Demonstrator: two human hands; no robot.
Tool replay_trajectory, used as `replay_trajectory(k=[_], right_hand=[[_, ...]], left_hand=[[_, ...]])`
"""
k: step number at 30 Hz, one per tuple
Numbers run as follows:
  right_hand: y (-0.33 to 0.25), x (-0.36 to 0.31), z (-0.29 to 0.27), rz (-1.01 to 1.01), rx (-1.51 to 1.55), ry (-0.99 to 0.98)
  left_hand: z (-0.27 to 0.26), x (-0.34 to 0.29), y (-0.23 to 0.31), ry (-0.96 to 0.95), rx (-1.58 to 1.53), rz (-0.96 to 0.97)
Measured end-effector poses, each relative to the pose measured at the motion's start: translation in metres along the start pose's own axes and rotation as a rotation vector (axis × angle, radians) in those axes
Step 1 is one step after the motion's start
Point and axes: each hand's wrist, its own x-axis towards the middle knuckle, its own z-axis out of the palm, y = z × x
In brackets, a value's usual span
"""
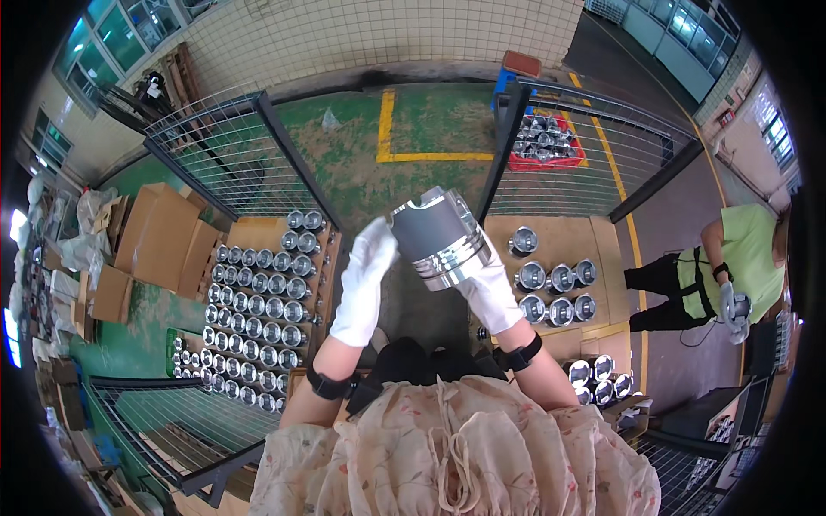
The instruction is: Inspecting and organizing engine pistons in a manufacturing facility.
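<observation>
A large metal engine piston (pixel 437 236) with a dark grey coated skirt and shiny ring grooves is held up in front of me, tilted. My right hand (pixel 492 292), in a white glove, grips it from the lower right, its fingers partly hidden behind the metal. On the other side my white-gloved left hand (pixel 366 271) reaches up along the piston's left edge. Its fingers look stretched out and close against the piston; whether they touch is hard to tell. Several pistons (pixel 561 278) stand spaced out on the cardboard-covered surface (pixel 594 236) to my right.
Rows of pistons (pixel 255 304) fill the left pallet. Wire-mesh side panels (pixel 206 159) flank both stacks. A cardboard box (pixel 159 232) lies at far left. Beyond the right panel (pixel 594 142) sits a red crate (pixel 546 162) of pistons. A co-worker (pixel 744 258) handles a piston at far right.
</observation>
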Motion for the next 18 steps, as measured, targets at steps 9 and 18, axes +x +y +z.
replay_trajectory(k=[9,18], right_hand=[[-0.011,-0.011,0.032,-0.452,-0.823,0.075],[-0.012,-0.028,0.052,-0.982,-1.524,0.004]], left_hand=[[-0.006,-0.003,-0.016,-0.244,-0.76,-0.307],[0.015,0.008,-0.027,-0.202,-1.032,-0.537]])
